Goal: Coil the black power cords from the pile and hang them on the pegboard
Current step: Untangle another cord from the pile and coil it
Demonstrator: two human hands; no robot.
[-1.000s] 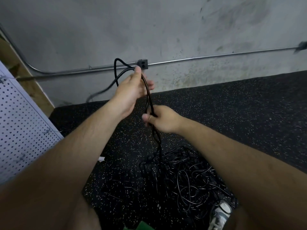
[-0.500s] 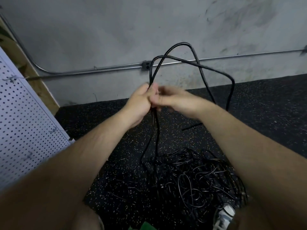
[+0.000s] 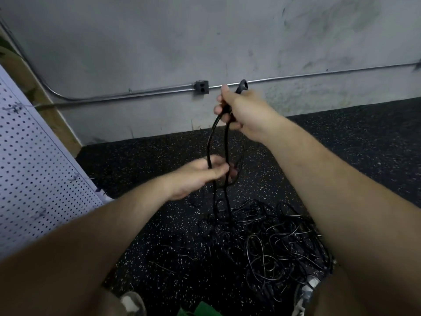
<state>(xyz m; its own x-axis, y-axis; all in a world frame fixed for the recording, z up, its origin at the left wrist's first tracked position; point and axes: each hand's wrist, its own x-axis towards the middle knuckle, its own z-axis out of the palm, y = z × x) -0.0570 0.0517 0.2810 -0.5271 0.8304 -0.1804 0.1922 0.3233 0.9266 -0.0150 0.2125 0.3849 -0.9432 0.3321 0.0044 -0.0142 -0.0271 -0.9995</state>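
- Clearly, the step in hand is coiling, not hanging. The white pegboard (image 3: 34, 167) fills the left edge of the frame, well apart from both hands, and no coil shows on the part of it in view.
- The pile (image 3: 273, 245) of black power cords lies tangled on the speckled floor (image 3: 364, 144) in the lower right of the frame, so I judge the task far from done.
- One cord (image 3: 226, 142) rises from the pile to the centre of the frame as two strands side by side (a fainter third seems to hang behind them).
- The right hand (image 3: 243, 112), in the upper centre, has its fingers curled round the gathered top of that cord, and a bend pokes up above the fist.
- The left hand (image 3: 196, 179), just below in the centre, pinches the left strand between thumb and fingers.
- The next move, as I read it, calls for the left hand to draw slack from the pile and carry it up to the right hand as another loop. The loops should be kept even, and the tail must come free without dragging its neighbours.
- A small outlet box (image 3: 201, 87) sits on the wall in the upper centre.
- No brand, label or writing can be read anywhere.
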